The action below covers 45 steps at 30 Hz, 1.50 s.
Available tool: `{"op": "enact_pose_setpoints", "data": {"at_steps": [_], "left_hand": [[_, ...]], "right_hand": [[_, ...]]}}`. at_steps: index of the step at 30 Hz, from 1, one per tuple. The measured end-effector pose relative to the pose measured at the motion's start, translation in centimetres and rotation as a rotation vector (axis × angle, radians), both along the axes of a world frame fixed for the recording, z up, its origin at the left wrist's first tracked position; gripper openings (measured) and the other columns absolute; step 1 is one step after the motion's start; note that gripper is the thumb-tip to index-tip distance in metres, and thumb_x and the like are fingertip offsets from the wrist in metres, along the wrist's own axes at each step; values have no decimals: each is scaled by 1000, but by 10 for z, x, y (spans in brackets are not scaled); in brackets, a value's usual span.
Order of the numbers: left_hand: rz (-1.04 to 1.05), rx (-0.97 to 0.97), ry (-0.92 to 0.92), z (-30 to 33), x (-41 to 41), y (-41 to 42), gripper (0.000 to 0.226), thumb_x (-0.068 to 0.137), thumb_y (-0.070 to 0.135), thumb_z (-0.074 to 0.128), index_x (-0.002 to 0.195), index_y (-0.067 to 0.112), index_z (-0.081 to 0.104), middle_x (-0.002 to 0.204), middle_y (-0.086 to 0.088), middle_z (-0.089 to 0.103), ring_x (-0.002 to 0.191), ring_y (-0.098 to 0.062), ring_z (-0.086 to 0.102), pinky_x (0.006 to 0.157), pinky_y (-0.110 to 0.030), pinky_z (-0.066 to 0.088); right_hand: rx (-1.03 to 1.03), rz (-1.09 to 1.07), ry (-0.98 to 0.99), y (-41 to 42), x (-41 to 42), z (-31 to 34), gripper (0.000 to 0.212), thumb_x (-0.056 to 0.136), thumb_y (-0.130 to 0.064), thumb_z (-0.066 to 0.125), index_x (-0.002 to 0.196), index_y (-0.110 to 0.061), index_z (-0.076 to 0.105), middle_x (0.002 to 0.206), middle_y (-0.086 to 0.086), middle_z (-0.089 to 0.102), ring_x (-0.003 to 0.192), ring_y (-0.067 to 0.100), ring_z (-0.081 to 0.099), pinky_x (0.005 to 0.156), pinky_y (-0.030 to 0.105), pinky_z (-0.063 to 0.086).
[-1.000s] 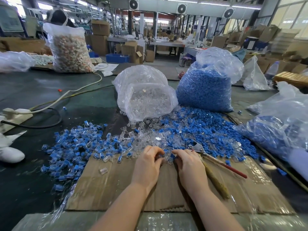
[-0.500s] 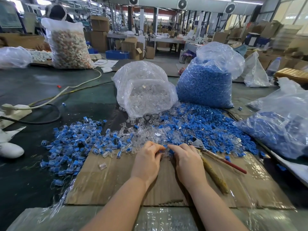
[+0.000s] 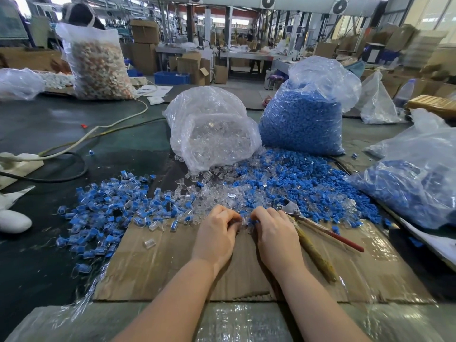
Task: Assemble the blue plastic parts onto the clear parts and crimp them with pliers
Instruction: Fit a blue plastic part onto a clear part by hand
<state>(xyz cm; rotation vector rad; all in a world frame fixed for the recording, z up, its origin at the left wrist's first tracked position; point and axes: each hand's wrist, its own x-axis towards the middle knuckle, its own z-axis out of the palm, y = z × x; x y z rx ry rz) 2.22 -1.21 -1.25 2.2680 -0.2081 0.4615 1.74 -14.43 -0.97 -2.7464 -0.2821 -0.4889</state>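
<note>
My left hand (image 3: 217, 233) and my right hand (image 3: 276, 230) meet fingertip to fingertip at the near edge of the loose parts. Between them my left fingers pinch a clear part (image 3: 244, 221), and my right fingers pinch a blue part (image 3: 253, 221) against it. A mixed heap of clear parts (image 3: 217, 193) and blue parts (image 3: 308, 178) spreads behind my hands. Pliers (image 3: 318, 225) with red and yellow-wrapped handles lie on the cardboard just right of my right hand. Joined blue-and-clear pieces (image 3: 103, 213) lie in a pile to the left.
A cardboard sheet (image 3: 172, 267) covers the table under my hands. Behind the heap stand a bag of clear parts (image 3: 212, 129) and a bag of blue parts (image 3: 306, 114). Another bag with blue parts (image 3: 414, 178) lies right. Cables (image 3: 74, 144) cross the dark table at left.
Both hands have stayed at the heap's near edge, drawing closer until the fingertips meet around the small parts. The pliers have not moved.
</note>
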Motion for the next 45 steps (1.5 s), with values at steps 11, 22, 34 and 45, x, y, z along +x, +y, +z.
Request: {"op": "enact_pose_setpoints", "data": {"at_steps": [11,22,34,45], "left_hand": [[-8,-15,25,2,0,-1,12,86,12,63,96,13,68,92,8,54,86,-6,53,82,-11,39],[-4,-84,44,3,0,1,15,87,7,61,83,22,58,84,14,50,82,-2,52,74,-1,37],[-33,-139,51,0,1,1,20,74,12,76,82,19,59,83,11,51,77,-5,56,74,-8,47],[-39,-79,5,-1,1,2,29,85,10,64,113,19,64,90,7,52,87,-11,55,88,-22,46]], "right_hand": [[50,-12,-27,0,2,-3,10,90,-9,49,92,-18,52,93,-1,60,89,22,51,76,32,39],[153,-31,-136,0,2,-2,9,87,-5,55,83,-13,54,84,2,56,80,21,48,70,32,40],[210,-41,-163,0,-1,-1,11,82,-2,61,77,-11,55,77,5,60,76,26,52,69,37,43],[199,-50,-192,0,-4,2,12,80,-1,63,75,-9,56,71,6,60,70,27,54,64,37,44]]}}
